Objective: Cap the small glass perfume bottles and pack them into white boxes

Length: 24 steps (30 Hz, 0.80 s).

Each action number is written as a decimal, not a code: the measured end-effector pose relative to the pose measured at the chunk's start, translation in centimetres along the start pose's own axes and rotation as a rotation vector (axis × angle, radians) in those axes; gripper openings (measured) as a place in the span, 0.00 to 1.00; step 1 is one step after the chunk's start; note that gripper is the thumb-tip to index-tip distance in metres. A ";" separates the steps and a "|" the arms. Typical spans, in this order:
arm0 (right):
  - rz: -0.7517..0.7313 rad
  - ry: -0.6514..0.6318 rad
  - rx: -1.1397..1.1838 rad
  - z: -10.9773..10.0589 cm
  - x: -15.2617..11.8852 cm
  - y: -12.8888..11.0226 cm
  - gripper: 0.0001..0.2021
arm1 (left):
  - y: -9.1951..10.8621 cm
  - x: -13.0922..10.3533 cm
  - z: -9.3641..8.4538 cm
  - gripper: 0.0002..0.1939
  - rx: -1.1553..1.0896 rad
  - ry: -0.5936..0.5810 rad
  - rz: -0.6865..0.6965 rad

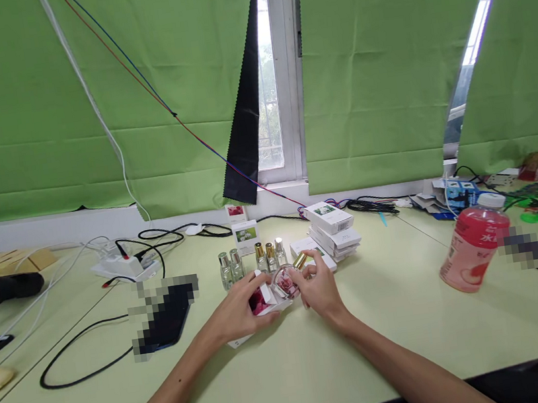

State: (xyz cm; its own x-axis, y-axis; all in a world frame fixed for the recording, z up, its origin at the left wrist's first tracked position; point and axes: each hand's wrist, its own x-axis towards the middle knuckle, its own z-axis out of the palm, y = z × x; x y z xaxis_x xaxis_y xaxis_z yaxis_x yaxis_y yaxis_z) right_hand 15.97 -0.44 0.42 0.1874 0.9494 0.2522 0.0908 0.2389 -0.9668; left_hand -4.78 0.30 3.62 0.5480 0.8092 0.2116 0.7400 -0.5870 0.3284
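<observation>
My left hand (236, 307) is closed around a small white box (278, 303) with a red flower print, held low over the table. In my right hand (322, 289) is a round glass perfume bottle (285, 282) with a gold cap, gripped between thumb and fingers. The bottle tilts with its cap up to the right, and its body is right beside the box's end; whether it is partly inside I cannot tell. Just beyond my hands stand several small glass bottles (231, 271) with silvery and gold caps. Another white box (312, 255) lies behind my right hand.
White boxes (336, 235) are stacked at the back, and a flower-print box (246, 236) stands upright nearby. A pink drink bottle (475, 242) is at right. On the left are a dark phone (168, 319), a power strip (125, 265) and loose cables.
</observation>
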 end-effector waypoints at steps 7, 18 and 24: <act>0.026 -0.017 0.029 0.2 0.2 0.3 0.27 | 0.5 0.1 0.1 0.26 -0.010 0.030 -0.016; 0.078 -0.044 0.099 0.1 0.4 0.7 0.28 | 0.5 0.1 0.6 0.25 -0.052 0.086 -0.014; 0.090 -0.071 0.098 0.4 0.0 0.3 0.26 | 0.9 0.2 0.8 0.24 -0.051 0.108 -0.004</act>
State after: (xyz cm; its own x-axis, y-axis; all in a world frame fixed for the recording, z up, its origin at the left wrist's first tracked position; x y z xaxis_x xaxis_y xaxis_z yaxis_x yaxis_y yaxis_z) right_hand 15.60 -0.25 0.15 0.1205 0.9791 0.1638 -0.0203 0.1674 -0.9857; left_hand -3.69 -0.12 3.20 0.4982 0.8107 0.3076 0.7197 -0.5844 0.3747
